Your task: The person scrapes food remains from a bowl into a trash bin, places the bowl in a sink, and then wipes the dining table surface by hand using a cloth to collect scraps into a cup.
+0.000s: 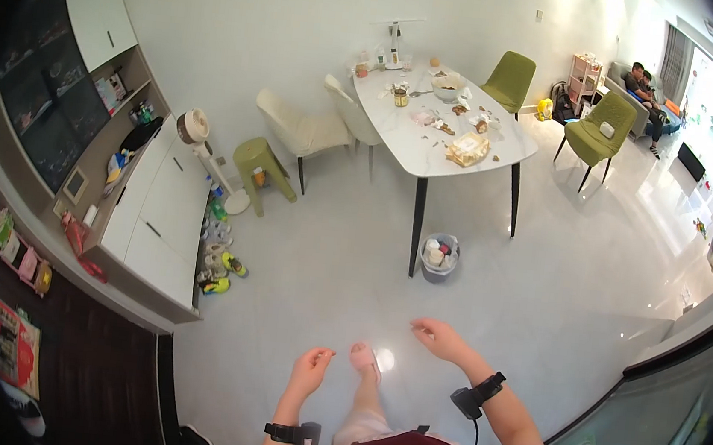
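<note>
My left hand [310, 371] hangs low in front of me, its fingers loosely curled with nothing seen in them. To the right and a little farther forward, my right hand [442, 340] is held over the floor, fingers bent and slightly apart, holding nothing. Both wear black wrist devices [476, 394] on the forearms. One foot in a pink slipper [363, 357] shows on the floor between the hands. Ahead stands a white marble-look table [396, 139] with a bowl [448, 88], a jar [400, 98], crumpled wrappers and a gold-edged food package [468, 148].
A lined trash bin [438, 259] stands by the near table leg. Cream chairs [304, 127], a green stool [262, 165] and a pedestal fan [195, 126] are left of it. Shoes [217, 267] line the cabinet [163, 223]. Green chairs [600, 133] stand right; two people [643, 89] sit on a sofa.
</note>
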The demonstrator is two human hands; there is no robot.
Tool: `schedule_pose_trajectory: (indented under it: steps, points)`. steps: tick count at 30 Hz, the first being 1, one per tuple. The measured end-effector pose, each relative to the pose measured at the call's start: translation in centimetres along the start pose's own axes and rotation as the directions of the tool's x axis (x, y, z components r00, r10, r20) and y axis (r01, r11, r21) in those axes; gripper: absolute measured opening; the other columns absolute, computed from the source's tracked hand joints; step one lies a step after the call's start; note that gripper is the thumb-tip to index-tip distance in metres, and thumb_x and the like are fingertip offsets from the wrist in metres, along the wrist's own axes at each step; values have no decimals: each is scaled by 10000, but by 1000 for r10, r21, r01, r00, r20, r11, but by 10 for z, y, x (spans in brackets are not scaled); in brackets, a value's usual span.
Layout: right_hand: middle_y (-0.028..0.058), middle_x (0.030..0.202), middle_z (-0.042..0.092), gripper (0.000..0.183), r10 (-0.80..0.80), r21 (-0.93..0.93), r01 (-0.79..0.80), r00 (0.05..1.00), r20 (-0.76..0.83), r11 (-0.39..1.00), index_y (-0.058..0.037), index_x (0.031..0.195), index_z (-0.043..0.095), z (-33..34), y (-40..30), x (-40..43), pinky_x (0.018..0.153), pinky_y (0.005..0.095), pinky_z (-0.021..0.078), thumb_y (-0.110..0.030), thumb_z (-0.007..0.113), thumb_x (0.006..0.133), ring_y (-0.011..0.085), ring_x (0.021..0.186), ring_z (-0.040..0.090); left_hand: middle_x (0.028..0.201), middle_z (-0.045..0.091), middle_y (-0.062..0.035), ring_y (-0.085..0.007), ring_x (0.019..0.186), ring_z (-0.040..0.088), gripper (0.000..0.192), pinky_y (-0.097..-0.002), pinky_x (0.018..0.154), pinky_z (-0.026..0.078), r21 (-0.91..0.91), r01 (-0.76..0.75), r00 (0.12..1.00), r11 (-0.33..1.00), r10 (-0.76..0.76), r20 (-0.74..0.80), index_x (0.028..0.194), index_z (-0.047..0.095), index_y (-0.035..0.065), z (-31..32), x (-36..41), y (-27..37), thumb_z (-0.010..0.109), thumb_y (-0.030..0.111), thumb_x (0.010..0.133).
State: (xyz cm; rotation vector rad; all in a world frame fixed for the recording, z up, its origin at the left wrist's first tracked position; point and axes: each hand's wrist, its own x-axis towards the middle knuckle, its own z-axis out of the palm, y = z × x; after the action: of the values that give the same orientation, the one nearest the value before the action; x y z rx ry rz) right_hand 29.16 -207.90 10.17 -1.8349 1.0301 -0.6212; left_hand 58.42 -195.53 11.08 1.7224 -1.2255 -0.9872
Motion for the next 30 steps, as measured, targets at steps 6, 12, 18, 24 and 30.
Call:
schedule_pose_trajectory:
  steps: [6, 12, 18, 24, 30]
  points:
    - [117, 998, 639, 275, 49, -88, -55, 997, -63, 995, -31, 1103, 576, -28, 26, 159, 795, 324, 486, -170, 543, 867, 225, 866, 625, 584, 438, 56, -39, 537, 376, 238, -219, 493, 332, -123, -18, 999, 992, 22, 29, 959, 643, 39, -49, 187, -7, 539, 246, 902]
    - [127, 894, 645, 245, -23, -178, -20, 972, -234, 984, -18, 1054, 588, -69, -9, 320, 717, 318, 481, -166, 552, 862, 233, 802, 626, 548, 428, 52, -31, 522, 365, 277, -234, 469, 302, 77, -52, 992, 996, 42, 119, 1001, 622, 49, -84, 356, 29, 567, 295, 887]
    - [127, 857, 645, 241, 142, -44, -164, 938, -316, 985, -6, 1050, 585, -108, 18, 472, 703, 297, 481, -156, 553, 863, 198, 774, 622, 533, 431, 49, -35, 508, 357, 322, -233, 467, 295, 30, -3, 947, 1000, -7, 322, 1071, 589, 53, -96, 506, 56, 556, 318, 891]
    - [128, 885, 655, 247, 133, 84, -109, 909, -394, 991, -7, 1057, 586, -153, 50, 631, 730, 294, 488, -159, 552, 866, 199, 813, 630, 559, 334, 103, -13, 502, 281, 261, -208, 462, 235, 30, -129, 941, 991, 113, 318, 1034, 607, 60, -93, 706, 86, 517, 279, 927]
    - [156, 895, 645, 236, 59, -42, -90, 876, -478, 995, -24, 1054, 593, -214, 80, 796, 715, 349, 491, -150, 535, 863, 271, 782, 622, 556, 315, 115, -2, 494, 257, 276, -189, 454, 204, 66, -417, 866, 906, 374, 333, 1036, 606, 45, -86, 911, 87, 498, 278, 936]
